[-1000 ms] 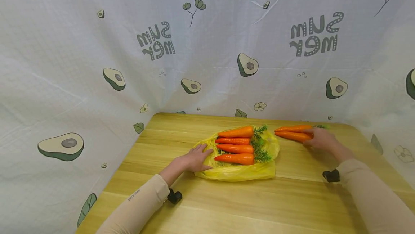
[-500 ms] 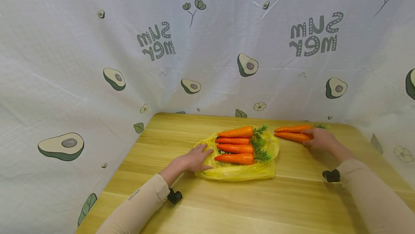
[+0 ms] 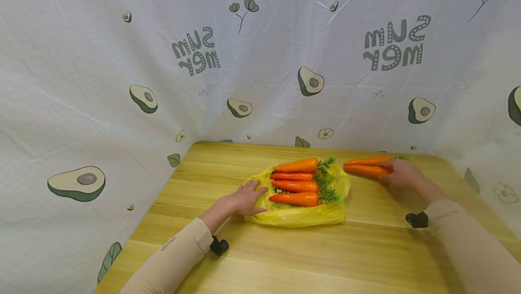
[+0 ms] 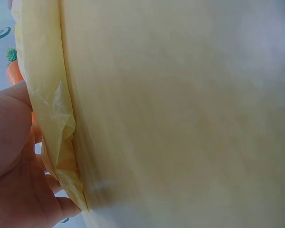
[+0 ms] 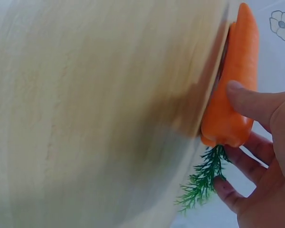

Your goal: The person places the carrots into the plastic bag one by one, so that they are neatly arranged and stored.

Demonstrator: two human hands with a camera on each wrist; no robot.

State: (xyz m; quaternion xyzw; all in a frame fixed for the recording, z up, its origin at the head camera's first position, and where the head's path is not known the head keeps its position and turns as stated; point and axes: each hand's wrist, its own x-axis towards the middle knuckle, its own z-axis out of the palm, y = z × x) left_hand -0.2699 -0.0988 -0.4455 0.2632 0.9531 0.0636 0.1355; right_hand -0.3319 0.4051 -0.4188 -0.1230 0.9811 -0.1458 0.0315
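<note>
Several orange carrots [image 3: 296, 186] with green feathery tops lie side by side on a spread yellow plastic bag [image 3: 293, 219]. My left hand [image 3: 245, 200] rests on the bag's left end with fingers spread; the left wrist view shows the bag's folded edge [image 4: 47, 90] beside the thumb. To the right, my right hand [image 3: 407, 177] grips the thick end of the nearer of two carrots [image 3: 364, 170]. In the right wrist view the thumb presses on this carrot [image 5: 237, 71] near its green top [image 5: 206, 178], and the other fingers are partly behind it. The second carrot [image 3: 368, 161] lies just behind.
All of this is on a wooden table [image 3: 285, 258] with rounded back corners. A white cloth [image 3: 268, 59] printed with avocados hangs behind and at both sides. Bare wood separates the bag from the two carrots on the right.
The nearer carrot in my right hand has shifted very slightly up and left. My left hand and the carrots on the bag have stayed in place.
</note>
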